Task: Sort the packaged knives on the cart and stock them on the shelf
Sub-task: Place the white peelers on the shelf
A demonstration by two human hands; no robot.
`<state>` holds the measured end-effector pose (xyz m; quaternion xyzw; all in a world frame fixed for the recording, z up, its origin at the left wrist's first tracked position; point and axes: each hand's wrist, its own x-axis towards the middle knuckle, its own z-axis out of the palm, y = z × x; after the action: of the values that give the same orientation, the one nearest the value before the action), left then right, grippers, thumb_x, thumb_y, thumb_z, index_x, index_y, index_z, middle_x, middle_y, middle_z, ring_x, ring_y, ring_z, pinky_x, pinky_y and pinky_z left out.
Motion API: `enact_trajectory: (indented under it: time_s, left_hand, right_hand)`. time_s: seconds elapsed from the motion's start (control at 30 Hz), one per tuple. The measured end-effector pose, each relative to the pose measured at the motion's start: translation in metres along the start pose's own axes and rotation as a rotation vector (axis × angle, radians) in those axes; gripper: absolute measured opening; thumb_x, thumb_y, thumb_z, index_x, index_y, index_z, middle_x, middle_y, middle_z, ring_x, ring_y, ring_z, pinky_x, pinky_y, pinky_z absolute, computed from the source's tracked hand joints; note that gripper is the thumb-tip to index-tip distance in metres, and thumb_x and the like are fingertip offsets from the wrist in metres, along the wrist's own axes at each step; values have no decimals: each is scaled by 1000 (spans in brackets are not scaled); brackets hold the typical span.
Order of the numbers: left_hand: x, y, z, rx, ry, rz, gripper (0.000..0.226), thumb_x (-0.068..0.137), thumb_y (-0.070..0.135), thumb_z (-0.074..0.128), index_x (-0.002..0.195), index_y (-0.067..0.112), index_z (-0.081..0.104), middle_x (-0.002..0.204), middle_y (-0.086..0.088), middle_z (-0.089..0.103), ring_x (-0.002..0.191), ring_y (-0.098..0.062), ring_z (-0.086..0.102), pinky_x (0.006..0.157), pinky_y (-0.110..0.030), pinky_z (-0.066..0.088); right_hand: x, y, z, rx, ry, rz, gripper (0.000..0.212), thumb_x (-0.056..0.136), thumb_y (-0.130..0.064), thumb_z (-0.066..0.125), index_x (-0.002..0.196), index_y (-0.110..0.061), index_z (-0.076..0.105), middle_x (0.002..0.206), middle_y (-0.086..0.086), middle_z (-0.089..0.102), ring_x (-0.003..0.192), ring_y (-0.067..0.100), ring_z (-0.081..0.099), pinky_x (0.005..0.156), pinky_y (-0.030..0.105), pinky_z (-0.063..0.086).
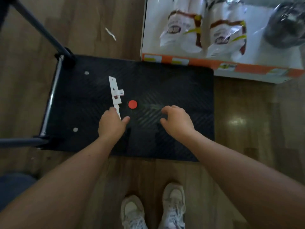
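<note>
A: Where is the knife (115, 91) lying?

B: It is lying flat on the cart (181, 83), toward the left side. Its white sleeve is pointing away from the person and the handle end is pointing toward them. A red disc (132, 104) is sitting just beside it.

A: And the grip?

B: The left hand (111, 123) is pinching the handle end, with the thumb on one side and the fingers curling over the other. The sleeve is sticking out free beyond the hand. The right hand (177, 119) is hovering near, loosely curled and holding nothing.

A: How to be lifting it well?

B: I think by keeping the hold on the handle only and raising it level. The right hand should be supporting the sleeve, so it is not slipping off before the shelf (231, 66) beyond the cart's far right corner.
</note>
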<state>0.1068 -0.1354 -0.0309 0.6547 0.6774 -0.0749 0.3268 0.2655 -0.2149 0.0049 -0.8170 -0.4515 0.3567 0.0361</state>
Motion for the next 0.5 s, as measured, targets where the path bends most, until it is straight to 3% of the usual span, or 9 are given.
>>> enact_trajectory:
  time_s: [0.27,0.5]
  left_hand:
    - [68,-26,75,-82,129,-134,51,85,26,65,122,-2,45,127,-19,45,115,-36,48,92,-43,42]
    - [69,-12,65,-295,145,-327,25,85,13,64,106,1,65,110,-17,66,102,-31,63,74,-33,46]
  right_hand:
    - [70,44,70,152,62,92,30,91,-16,51,120,-12,57,121,5,58,106,22,57,89,35,50]
    - [71,43,56,205,75,115,28,90,-13,52,118,-12,57,116,4,58,102,20,57,80,29,47]
